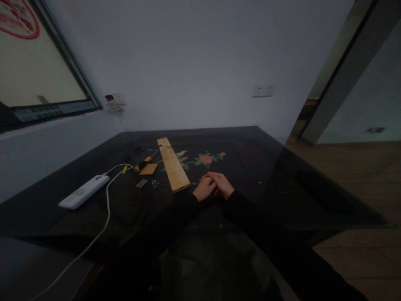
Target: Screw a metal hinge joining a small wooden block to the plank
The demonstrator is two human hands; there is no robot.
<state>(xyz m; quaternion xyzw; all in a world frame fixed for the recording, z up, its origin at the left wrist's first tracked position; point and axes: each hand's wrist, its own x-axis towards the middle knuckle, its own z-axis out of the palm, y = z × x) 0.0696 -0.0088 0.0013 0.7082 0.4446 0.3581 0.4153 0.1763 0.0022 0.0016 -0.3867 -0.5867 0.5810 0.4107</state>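
Note:
My left hand [204, 189] and my right hand [221, 184] rest folded together on the dark tabletop, the right one lying across the fingers of the left. Both look closed, and no object shows in them. Just left of them a long pale wooden board [174, 165] lies at a slant. Beyond the board are a screwdriver [144, 162] with a yellow and black handle and a small square wooden piece [148, 169]. Several screws [155, 183] lie loose beside a small metal hinge or plate [141, 183], too small to tell which.
A white power strip [84, 192] lies at the table's left, and its white cable [108, 205] runs off the front edge. The dark table [266, 167] bears a painted flower pattern [206, 159] and stands against a wall with a socket [263, 90].

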